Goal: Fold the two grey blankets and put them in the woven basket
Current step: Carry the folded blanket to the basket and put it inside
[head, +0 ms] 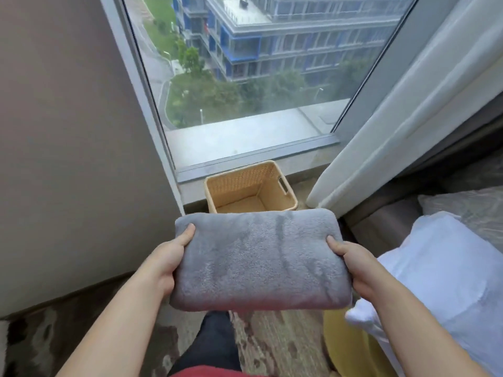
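A tall window (258, 63) fills the far side of the view, with a plain wall (68, 131) to its left and a pale curtain (394, 118) drawn aside on the right, which leaves the corner below the glass open. White bedding (435, 268) is heaped at the right edge, and a patterned carpet (272, 344) covers the floor underfoot. Held out in the air over that carpet is one grey blanket (258, 259), folded into a thick, rounded rectangle and kept level and flat, probably so the folds do not slip open on the way down. Just beyond its far edge, on the floor against the window sill, stands the woven basket (236, 183). What shows of its bottom is bare, and its near rim is hidden behind the blanket. The bundle looks about as wide as the opening, so it may need lining up squarely with the rim. The left hand (163, 265) and right hand (356, 270) clamp the blanket's two short ends, each thumb (187, 235) pressed on top while the fingers curl out of sight beneath, a grip that squeezes the layers together. The second blanket is not in view.
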{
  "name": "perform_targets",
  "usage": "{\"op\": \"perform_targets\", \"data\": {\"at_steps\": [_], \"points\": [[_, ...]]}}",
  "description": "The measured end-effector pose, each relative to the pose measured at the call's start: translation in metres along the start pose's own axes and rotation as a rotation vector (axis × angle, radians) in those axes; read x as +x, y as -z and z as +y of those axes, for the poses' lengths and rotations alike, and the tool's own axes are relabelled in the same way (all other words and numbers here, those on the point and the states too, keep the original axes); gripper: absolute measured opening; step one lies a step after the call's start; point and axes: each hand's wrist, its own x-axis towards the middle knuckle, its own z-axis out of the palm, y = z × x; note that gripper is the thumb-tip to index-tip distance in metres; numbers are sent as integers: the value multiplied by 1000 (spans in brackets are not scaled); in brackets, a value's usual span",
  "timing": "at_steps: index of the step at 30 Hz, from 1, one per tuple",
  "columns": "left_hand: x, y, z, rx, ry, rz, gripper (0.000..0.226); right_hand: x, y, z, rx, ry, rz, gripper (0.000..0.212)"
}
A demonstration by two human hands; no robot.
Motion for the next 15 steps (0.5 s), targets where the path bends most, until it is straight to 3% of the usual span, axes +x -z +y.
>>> {"op": "perform_targets", "data": {"at_steps": [4, 9, 15], "points": [[75, -45, 57, 28, 77, -11, 50, 70, -8, -45, 84, -93, 40, 34], [128, -82, 112, 51, 52, -105, 39, 126, -8, -87, 141, -145, 45, 37], [180, -93, 139, -3, 96, -251, 39, 194, 6, -122, 140, -211, -62, 45]]}}
